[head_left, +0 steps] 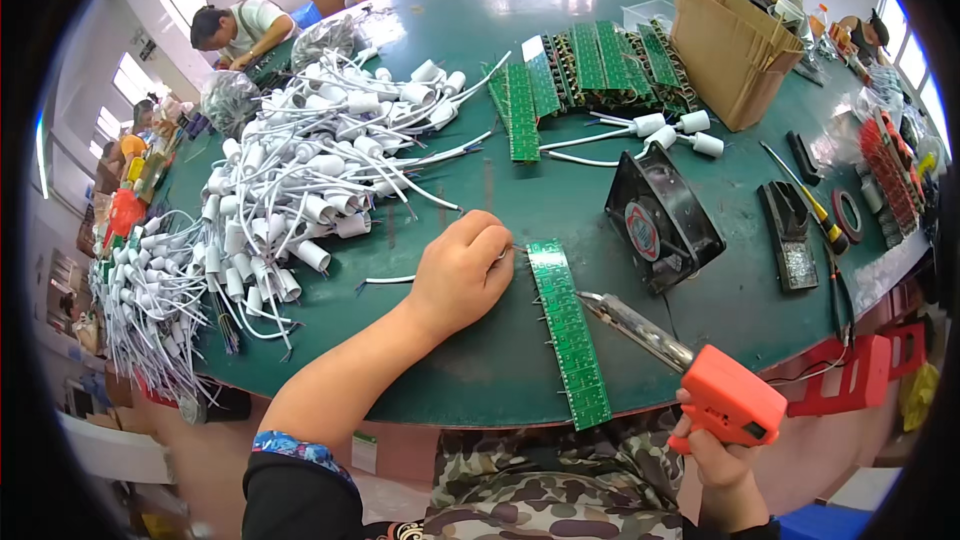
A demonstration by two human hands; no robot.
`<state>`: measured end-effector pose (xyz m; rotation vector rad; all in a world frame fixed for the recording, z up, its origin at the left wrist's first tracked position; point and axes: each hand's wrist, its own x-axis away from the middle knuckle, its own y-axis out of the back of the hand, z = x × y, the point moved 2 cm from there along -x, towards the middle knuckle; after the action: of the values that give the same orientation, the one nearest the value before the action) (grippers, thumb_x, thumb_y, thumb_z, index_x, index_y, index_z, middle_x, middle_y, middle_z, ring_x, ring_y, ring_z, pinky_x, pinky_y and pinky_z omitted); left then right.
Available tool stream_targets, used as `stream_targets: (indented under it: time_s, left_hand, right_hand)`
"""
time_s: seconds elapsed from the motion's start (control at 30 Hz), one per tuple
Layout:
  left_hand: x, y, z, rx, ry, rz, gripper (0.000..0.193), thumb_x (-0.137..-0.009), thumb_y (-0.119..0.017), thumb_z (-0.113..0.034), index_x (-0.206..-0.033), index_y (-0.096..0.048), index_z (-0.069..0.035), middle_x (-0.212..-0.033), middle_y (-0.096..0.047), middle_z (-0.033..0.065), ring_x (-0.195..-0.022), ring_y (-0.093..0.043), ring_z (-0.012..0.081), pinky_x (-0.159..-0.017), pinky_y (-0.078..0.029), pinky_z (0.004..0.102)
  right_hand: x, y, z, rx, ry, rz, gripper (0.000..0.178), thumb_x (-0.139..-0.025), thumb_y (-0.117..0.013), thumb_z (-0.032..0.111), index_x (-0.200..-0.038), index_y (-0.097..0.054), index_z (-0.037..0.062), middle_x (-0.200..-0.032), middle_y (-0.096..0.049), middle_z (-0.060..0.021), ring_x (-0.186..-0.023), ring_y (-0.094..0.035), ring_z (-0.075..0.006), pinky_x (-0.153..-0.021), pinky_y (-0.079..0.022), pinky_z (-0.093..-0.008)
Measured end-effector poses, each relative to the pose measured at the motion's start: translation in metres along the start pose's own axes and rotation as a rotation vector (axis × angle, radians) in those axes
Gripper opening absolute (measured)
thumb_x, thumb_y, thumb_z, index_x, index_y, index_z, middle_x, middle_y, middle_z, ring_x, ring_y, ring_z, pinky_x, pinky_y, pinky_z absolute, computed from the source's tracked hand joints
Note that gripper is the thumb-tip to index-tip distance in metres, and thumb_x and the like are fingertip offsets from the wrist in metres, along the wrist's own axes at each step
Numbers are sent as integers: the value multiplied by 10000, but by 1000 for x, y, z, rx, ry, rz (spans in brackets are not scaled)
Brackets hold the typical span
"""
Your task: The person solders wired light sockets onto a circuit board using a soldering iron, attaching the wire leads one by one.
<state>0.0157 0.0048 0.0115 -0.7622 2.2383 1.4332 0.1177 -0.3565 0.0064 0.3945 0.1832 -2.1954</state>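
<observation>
At the near edge of a green table point(480, 360), my left hand point(462, 265) pinches its fingertips together on what looks like a thin wire point(517, 249), beside the far end of a green circuit board point(570, 335), while my right hand point(715, 450) wraps round the red handle of a soldering iron point(735, 395). The board lies lengthwise toward me, its near end reaching the table's near edge, and the iron's tip points at its right side; whether the two touch, I cannot tell. Good work here, as I judge it, calls for a steady board, the wire and the tip meeting at one joint, a brief contact, and fingers well back from the metal barrel. A board end at the edge could easily be nudged. A black fan point(665, 220) stands just beyond the iron and crowds any swing that way. Toward the left edge spreads a heap of white sockets point(320, 155) on cables, and one white cable point(390, 280) by my left hand could snag. Near the far edge, stacked boards point(605, 55) lie beside a cardboard box point(735, 55); by the right edge rests a screwdriver point(820, 215), and a co-worker point(250, 30) bends over the far left side
</observation>
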Motion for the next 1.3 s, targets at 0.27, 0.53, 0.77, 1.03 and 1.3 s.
stream_targets:
  time_s: [0.27,0.53,0.77,1.03,1.3]
  left_hand:
    - [-6,-9,8,-11,-133,-5,182,-796,-749,5,-916,-616,-28,-991,-665,128,-804,-660,321,-674,-544,398]
    - [-5,-13,11,-68,-156,10,218,-755,-768,-10,-915,-622,-35,-1002,-675,125,-852,-671,333,-717,-552,431]
    - [-5,-16,14,-89,-142,24,208,-750,-765,-17,-900,-624,-47,-996,-675,112,-852,-671,329,-735,-546,429]
    - [-5,-15,13,-85,-125,24,198,-750,-754,-14,-892,-620,-47,-974,-667,104,-829,-661,323,-715,-533,429]
    - [-5,-15,12,-96,-116,54,190,-752,-745,-21,-886,-612,-46,-977,-652,97,-832,-648,318,-719,-520,425]
  right_hand:
    - [-47,-23,-5,248,19,86,437,-868,-611,-74,-1304,-577,-97,-1146,-719,-217,-699,-673,-143,-625,-575,-294]
    - [-74,-38,-15,233,-72,69,454,-902,-661,-42,-1343,-562,-82,-1145,-723,-203,-723,-668,-114,-643,-568,-274]
    - [-82,-39,-18,244,-52,91,466,-901,-656,-51,-1354,-551,-81,-1138,-721,-202,-727,-665,-110,-652,-559,-271]
    - [-89,-42,-13,295,-69,110,467,-880,-648,-67,-1338,-559,-75,-1117,-724,-188,-743,-670,-115,-663,-559,-275]
    - [-96,-50,-9,239,-187,6,370,-823,-789,22,-1173,-684,-37,-1010,-727,-146,-788,-707,-221,-724,-556,-319]
